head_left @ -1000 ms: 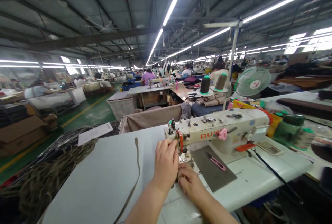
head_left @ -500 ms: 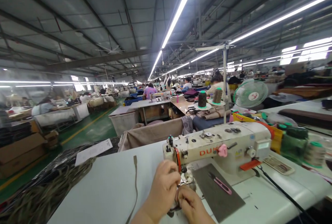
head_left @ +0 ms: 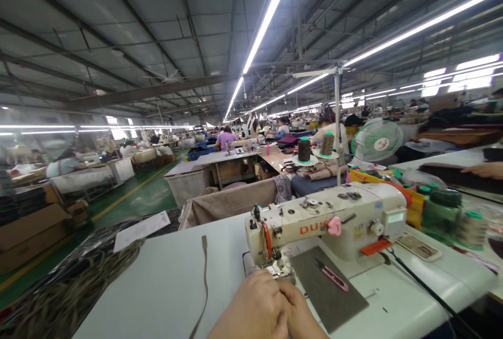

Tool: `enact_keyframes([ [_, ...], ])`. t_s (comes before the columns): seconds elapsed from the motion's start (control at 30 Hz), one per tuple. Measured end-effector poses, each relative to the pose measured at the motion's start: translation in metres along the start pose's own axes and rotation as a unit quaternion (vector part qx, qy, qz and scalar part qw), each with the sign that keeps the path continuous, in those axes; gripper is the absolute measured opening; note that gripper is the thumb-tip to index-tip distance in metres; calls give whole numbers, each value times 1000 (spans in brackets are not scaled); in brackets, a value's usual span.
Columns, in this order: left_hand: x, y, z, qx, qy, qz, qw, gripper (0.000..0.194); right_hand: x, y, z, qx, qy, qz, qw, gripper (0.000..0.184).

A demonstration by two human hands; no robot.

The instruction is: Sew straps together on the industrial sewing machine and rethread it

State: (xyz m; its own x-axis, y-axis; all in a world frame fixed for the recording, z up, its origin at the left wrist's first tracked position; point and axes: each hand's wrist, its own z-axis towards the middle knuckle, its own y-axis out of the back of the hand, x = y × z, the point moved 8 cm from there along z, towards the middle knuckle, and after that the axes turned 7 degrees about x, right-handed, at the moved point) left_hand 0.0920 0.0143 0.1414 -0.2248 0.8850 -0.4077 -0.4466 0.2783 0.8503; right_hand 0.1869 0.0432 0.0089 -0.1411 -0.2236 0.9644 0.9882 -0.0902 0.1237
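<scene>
My left hand [head_left: 253, 305] is closed with curled fingers just in front of the needle end of a white sewing machine [head_left: 341, 223]. Against it presses my right hand [head_left: 296, 307], also closed. Whatever they hold, if anything, is hidden behind the fingers. To the left, a narrow olive fabric strip [head_left: 205, 271] lies lengthwise on the white tabletop [head_left: 165, 276]. A dark flat sheet [head_left: 328, 289] rests to the right of my hands, with pink-handled thread snips [head_left: 332, 275] on top.
A heap of olive strips [head_left: 86, 281] and a paper sheet [head_left: 141, 230] lie at the left edge. Thread cones [head_left: 304, 150], a green fan [head_left: 377, 142] and a green jar [head_left: 442, 210] stand behind the machine. At far right a co-worker's hand [head_left: 487, 170] touches dark material.
My left hand has come down from the needle area, toward me, and both hands now press together. A co-worker's hand has appeared at far right. The view has shifted slightly.
</scene>
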Motion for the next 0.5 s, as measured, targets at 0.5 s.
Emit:
enact_keyframes([
  [0.5,70,-106,-47,136,159,-197,958,11,4,-1,-1,28,33,-33,998,22],
])
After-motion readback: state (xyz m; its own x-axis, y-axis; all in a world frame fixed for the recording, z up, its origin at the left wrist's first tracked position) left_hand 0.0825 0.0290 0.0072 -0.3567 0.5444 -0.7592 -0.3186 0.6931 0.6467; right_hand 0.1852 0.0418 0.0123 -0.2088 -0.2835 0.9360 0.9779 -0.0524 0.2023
